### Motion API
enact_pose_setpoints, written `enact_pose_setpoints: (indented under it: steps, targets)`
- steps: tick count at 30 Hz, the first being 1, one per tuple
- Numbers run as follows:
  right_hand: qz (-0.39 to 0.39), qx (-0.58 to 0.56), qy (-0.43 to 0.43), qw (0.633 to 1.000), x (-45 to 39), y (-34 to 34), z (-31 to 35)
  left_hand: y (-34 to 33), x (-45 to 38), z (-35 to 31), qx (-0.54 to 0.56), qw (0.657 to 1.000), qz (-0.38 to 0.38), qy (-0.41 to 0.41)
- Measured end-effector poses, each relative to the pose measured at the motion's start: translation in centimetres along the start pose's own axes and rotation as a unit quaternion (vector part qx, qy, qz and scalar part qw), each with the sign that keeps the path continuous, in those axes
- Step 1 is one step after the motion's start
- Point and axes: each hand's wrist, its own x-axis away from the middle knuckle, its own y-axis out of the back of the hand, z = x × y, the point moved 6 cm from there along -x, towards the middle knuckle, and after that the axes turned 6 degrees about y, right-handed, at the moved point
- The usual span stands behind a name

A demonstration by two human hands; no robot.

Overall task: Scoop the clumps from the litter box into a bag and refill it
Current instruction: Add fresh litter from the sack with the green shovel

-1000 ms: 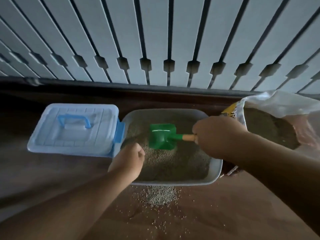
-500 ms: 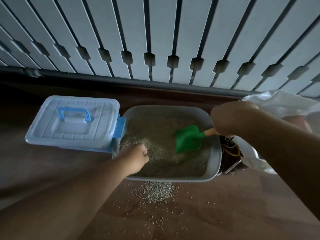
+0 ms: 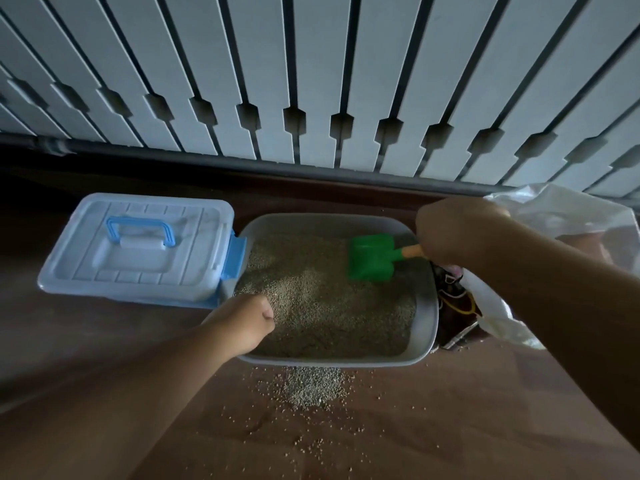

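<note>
The litter box (image 3: pixel 424 320) looks like smooth grey plastic with a soft sheen, filled with coarse, matt, grainy litter (image 3: pixel 322 306). The scoop (image 3: pixel 372 258) has a glossy green plastic blade and a pale wooden-looking handle. The lidded container (image 3: pixel 138 247) is translucent, ribbed plastic with a blue handle. The bag (image 3: pixel 561 216) is thin, crinkled, shiny film. The floor (image 3: pixel 433 427) shows a matt brown wood grain, gritty with spilled granules (image 3: pixel 311 386).

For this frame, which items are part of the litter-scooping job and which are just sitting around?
Part of the job:
green scoop, gripped by the right hand
litter box, steadied at its near-left rim by the left hand
white bag on the right

Just lying about:
lidded blue storage box
spilled litter on the floor
slatted railing
</note>
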Motion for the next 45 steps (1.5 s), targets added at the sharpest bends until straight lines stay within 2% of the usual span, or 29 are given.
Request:
enact_pose_setpoints:
  steps: [2,5,9,13,17,21,24,26,28,33,35,37,40,42,45]
  targets:
    - [-0.015,-0.022,0.027,0.999,-0.5,-1.2,1.7,0.4,0.0,0.3,-0.001,1.0,-0.005,-0.003]
    - [0.012,-0.007,0.016,1.0,-0.8,-2.8,1.9,1.0,0.0,0.2,0.004,1.0,-0.018,-0.016]
    - [-0.026,0.009,0.026,0.999,-0.8,-1.2,1.9,1.5,-0.1,-0.1,0.021,0.999,-0.042,-0.025]
    - [0.012,-0.127,0.113,0.985,-1.3,-3.3,7.7,2.5,-0.9,-0.2,0.023,0.997,-0.073,-0.025]
    - [0.045,-0.107,0.123,0.986,-2.1,-4.7,7.7,3.3,-1.1,-0.2,0.039,0.996,-0.072,-0.02]
    - [-0.005,-0.029,0.062,0.998,-3.0,-2.0,3.3,3.1,-0.9,0.7,0.049,0.996,-0.076,-0.016]
    - [-0.033,-0.082,0.105,0.991,-2.5,-1.8,5.4,3.3,-0.9,1.2,0.051,0.996,-0.079,-0.015]
    - [-0.014,-0.135,0.136,0.981,-2.1,-3.2,7.8,3.5,-1.1,0.9,0.049,0.995,-0.081,-0.022]
    - [0.016,-0.142,0.136,0.98,-2.5,-4.7,8.5,3.6,-1.1,0.5,0.05,0.995,-0.08,-0.027]
    - [0.083,-0.059,0.059,0.993,-3.1,-3.7,2.9,3.0,-0.8,0.1,0.056,0.995,-0.077,-0.036]
    - [0.057,-0.006,0.039,0.998,-2.9,-2.4,1.5,2.8,-0.8,0.1,0.056,0.995,-0.079,-0.034]
    - [0.038,-0.02,0.069,0.997,-2.4,-2.1,2.6,2.9,-1.0,0.0,0.056,0.995,-0.08,-0.036]
    - [0.096,-0.121,0.122,0.98,-0.8,-4.2,6.1,3.0,-1.2,-0.5,0.064,0.994,-0.078,-0.04]
    - [0.137,-0.088,0.135,0.977,0.5,-5.0,7.0,3.0,-1.3,-0.8,0.069,0.994,-0.073,-0.042]
    - [0.186,-0.042,0.065,0.98,1.0,-4.4,4.4,2.6,-1.3,-1.0,0.073,0.994,-0.069,-0.042]
